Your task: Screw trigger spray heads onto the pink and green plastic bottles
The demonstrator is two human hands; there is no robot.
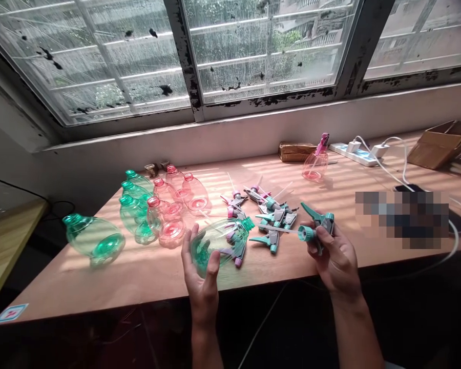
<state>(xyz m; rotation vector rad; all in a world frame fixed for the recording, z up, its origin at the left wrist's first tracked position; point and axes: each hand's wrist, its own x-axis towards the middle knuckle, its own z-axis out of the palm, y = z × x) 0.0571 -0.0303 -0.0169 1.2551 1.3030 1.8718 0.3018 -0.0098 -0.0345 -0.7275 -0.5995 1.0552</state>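
Observation:
My left hand point(203, 277) is wrapped round a clear green bottle point(221, 241), tilted so that its threaded neck points right. In my right hand point(336, 259) is a green and grey spray trigger head point(318, 225). Its thin white dip tube point(276, 228) reaches left to the bottle's mouth; whether the tip is inside I cannot tell. Behind and below the bottle lies a pile of loose spray heads point(274, 218), some green and grey, others pink and grey.
Several green bottles point(132, 210) and pink bottles point(194, 192) stand at the left, with one green bottle point(94, 238) nearer the edge. A pink spray bottle point(314, 164) with its head on stands at the back, near a power strip point(355, 154), cables and a cardboard box point(438, 146).

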